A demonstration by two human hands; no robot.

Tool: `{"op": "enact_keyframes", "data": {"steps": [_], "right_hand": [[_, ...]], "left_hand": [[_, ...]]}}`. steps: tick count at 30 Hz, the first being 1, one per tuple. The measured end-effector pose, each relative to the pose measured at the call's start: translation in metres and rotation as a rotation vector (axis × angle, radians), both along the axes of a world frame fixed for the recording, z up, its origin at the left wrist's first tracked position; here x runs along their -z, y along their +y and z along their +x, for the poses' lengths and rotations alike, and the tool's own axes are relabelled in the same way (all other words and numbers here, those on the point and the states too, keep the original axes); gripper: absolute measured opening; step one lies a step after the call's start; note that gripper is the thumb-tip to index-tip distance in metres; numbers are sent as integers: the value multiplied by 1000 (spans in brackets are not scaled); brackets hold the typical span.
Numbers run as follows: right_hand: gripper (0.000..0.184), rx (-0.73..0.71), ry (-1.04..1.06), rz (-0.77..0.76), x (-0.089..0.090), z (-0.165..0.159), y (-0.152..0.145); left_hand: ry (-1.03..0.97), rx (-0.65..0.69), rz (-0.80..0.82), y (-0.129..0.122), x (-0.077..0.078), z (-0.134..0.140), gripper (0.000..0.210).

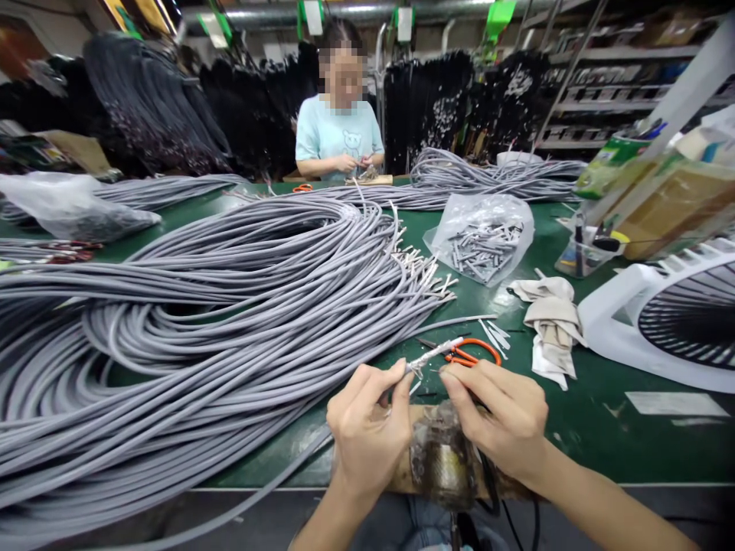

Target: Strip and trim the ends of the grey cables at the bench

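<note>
left hand [367,432]: fingers pinched on grey cable [402,373] end, foil-wrapped tip held up clear at near tabletop [597,428] edge | right hand [499,417]: fingertips together by tip | orange scissors [474,353] kept just beyond | cable bundle [230,306] spread left

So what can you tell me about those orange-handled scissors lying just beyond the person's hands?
The small orange-handled scissors lie flat on the green table top, just beyond the person's right hand. Two rounded orange loops, plastic by the look of them, point right; the short dark blades point left and look closed, though they are partly hidden. The foil-wrapped end of a grey cable, pinched by the left hand, crosses in front of them. Neither hand touches the scissors. Small white offcuts lie beside them.
</note>
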State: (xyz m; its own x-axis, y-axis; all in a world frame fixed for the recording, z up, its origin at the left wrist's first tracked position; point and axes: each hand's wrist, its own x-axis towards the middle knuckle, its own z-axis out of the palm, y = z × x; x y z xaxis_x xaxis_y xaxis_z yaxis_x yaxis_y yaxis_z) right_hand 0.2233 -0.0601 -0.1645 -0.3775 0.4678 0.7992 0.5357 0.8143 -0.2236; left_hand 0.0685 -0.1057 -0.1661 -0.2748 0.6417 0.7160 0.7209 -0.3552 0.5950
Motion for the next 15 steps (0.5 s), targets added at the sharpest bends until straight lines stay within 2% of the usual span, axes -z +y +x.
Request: {"op": "enact_keyframes", "data": {"steps": [15], "right_hand": [[3, 42, -107, -61, 0, -2, 2]], "left_hand": [[70, 31, -18, -1, -2, 2, 18]]}}
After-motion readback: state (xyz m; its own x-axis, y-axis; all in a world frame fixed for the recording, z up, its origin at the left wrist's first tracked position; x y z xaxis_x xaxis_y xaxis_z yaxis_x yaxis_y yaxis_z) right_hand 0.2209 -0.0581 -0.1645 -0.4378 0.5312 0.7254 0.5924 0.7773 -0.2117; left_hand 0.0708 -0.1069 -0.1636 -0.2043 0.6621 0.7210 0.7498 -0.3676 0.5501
